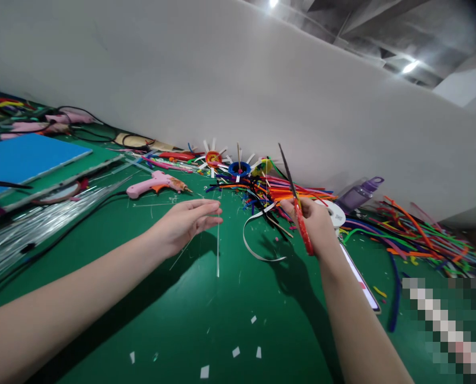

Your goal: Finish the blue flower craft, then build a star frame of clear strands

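My right hand (pixel 315 221) is closed around red-handled scissors (pixel 301 226), whose dark blades point up and away. Beside its fingertips curves a narrow white strip (pixel 245 242); whether the fingers touch it I cannot tell. My left hand (pixel 190 224) is over the table to the left, its fingers stretched out and slightly apart. A thin pale line (pixel 217 250) runs below those fingertips; contact with them is unclear. Behind the hands are an orange ring with white spokes (pixel 213 158) and a similar blue one (pixel 239 169). Small white cut pieces (pixel 236 352) lie in front.
A pink glue gun (pixel 158 184) with a black cord lies left. Colourful pipe cleaners (pixel 421 234) spread along the pale wall. A white spool (pixel 336 213), a phone (pixel 361 280) and a purple bottle (pixel 360 194) are at the right; a blue board (pixel 30 157) is far left.
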A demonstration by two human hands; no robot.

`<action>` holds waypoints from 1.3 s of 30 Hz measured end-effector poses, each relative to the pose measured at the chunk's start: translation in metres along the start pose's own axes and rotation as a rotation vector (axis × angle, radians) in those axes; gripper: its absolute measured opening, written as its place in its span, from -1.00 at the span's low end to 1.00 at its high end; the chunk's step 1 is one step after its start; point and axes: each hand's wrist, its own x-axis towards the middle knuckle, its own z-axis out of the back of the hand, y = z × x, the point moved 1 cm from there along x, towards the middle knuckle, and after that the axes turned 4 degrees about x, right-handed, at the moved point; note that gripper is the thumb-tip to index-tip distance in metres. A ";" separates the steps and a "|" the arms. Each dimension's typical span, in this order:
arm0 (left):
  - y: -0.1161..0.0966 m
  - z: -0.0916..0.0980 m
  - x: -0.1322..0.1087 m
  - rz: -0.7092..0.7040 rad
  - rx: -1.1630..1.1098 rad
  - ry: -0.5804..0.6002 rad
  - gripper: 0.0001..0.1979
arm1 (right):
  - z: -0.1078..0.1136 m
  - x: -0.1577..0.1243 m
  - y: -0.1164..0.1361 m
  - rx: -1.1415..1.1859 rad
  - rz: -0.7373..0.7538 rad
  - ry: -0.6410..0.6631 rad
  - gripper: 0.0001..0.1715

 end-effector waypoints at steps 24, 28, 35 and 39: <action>0.031 -0.019 -0.011 0.289 0.178 0.357 -0.71 | -0.099 -0.036 -0.005 0.830 -0.173 0.442 -0.56; 0.030 -0.020 -0.012 0.285 0.167 0.338 -0.65 | -0.098 -0.034 -0.005 0.860 -0.181 0.390 -0.56; 0.029 -0.022 -0.012 0.278 0.127 0.329 -0.65 | -0.097 -0.034 -0.006 0.863 -0.122 0.389 -0.57; 0.029 -0.022 -0.012 0.286 0.103 0.367 -0.73 | -0.097 -0.035 -0.006 0.895 -0.088 0.408 -0.58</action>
